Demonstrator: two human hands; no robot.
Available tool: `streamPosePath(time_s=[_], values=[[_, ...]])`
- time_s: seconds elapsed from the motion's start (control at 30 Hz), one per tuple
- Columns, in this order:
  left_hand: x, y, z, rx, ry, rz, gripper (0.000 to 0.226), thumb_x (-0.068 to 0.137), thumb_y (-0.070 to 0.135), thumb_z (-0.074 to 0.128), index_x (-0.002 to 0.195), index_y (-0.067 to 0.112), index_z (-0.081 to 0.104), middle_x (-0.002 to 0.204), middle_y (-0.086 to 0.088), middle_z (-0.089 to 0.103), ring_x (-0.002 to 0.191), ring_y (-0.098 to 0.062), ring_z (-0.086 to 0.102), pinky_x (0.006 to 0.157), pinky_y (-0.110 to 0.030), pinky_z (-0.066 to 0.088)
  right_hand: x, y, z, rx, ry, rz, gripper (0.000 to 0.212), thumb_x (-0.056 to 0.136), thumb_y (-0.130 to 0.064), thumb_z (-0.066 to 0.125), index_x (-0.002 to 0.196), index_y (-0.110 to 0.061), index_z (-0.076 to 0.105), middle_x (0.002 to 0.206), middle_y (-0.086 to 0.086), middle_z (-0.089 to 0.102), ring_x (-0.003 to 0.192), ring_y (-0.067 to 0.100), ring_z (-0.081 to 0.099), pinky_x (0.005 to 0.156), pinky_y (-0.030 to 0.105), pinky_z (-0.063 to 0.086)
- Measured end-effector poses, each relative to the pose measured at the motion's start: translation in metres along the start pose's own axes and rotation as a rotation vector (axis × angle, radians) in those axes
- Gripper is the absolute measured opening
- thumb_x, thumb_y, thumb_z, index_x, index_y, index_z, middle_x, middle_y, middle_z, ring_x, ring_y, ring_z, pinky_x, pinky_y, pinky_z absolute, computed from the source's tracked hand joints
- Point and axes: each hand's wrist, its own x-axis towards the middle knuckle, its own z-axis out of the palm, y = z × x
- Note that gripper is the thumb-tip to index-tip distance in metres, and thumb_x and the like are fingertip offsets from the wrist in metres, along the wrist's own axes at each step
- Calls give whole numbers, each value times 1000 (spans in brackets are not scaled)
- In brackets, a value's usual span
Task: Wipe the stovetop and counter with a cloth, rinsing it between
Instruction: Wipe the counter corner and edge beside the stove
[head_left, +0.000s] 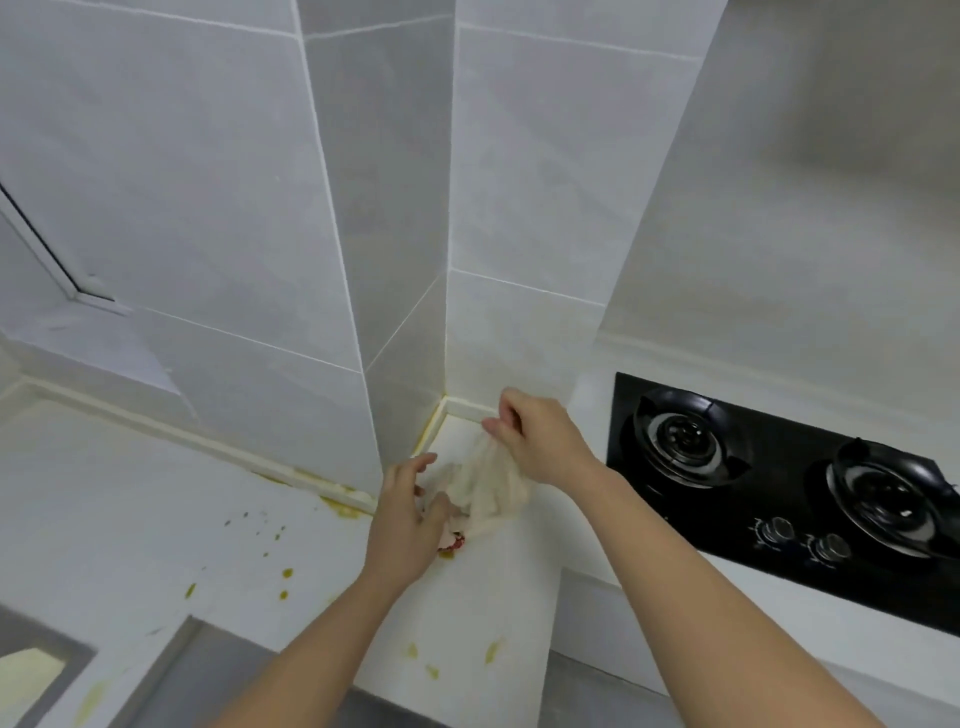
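Big gray wall tiles fill the top of the view and meet in a corner. Below them lies a white counter that bends around that corner. A black stove with two round burners and two small knobs sits in the counter on the right. Both bare arms reach in from the bottom. The right hand is up near the corner, and its grip pinches the top of a pale cloth between thumb and fingers. The cloth hangs down in a bunch to the counter, between the two hands. The left hand has its grip curled on the low end of the cloth. A little red thing peeks out beside that hand; I cannot tell what it is. Small yellow spots dot the counter on the left and near the front edge.
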Motion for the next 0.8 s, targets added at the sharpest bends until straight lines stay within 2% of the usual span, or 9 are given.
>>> streamPosePath(time_s=[0.1,0.2,0.27,0.33,0.47,0.57,0.67,0.73,0.8], values=[[22,8,0,-43,83,36,54,92,27,69,140,33,46,126,21,44,112,4,50,89,-18,45,7,-24,-12,206,290,-60,32,105,-28,62,83,-10,46,62,1,46,56,13,39,58,35,38],[41,21,-3,-79,-36,73,63,86,37,67,144,37,43,133,16,48,115,10,50,89,-9,40,11,-38,-12,77,70,-11,34,104,-37,61,83,-14,47,62,-3,46,58,14,41,62,35,39],[51,31,-4,-91,-162,94,57,90,33,70,131,59,42,121,28,58,106,14,56,81,-8,43,16,-41,-12,111,89,3,34,104,-37,62,83,-13,48,65,4,48,60,14,42,62,33,39],[64,32,-4,-102,-196,116,57,95,22,70,114,70,46,105,34,64,93,7,63,73,-18,47,21,-41,-13,265,156,71,36,103,-34,63,78,-15,47,65,0,43,61,11,40,60,29,37],[82,23,-6,-34,-236,167,37,97,21,64,120,50,60,95,22,68,80,-2,65,67,-28,51,20,0,-12,335,242,395,34,98,-33,73,75,-18,52,66,-5,55,60,11,54,63,28,45],[88,9,-3,167,-310,180,41,95,20,64,127,46,60,101,23,60,82,-2,61,72,-30,52,-1,36,2,571,175,686,20,93,-23,80,95,-10,65,74,3,66,59,11,60,61,26,53],[82,-6,3,362,-385,183,39,93,21,64,123,45,55,98,21,51,84,-9,58,75,-33,52,-19,62,28,647,98,837,25,88,-6,82,109,1,71,74,5,67,57,11,60,60,23,55],[68,-21,10,457,-497,192,27,93,29,63,115,42,55,91,20,55,87,-13,63,71,-31,48,-26,79,46,552,46,871,14,86,-1,82,98,-1,74,73,5,67,57,12,61,61,24,55],[47,-36,20,497,-713,125,17,93,38,61,109,40,55,82,19,59,86,-12,65,68,-29,46,-28,94,64,388,-45,851,11,86,-5,82,83,-11,73,76,2,68,63,13,63,66,28,57]])
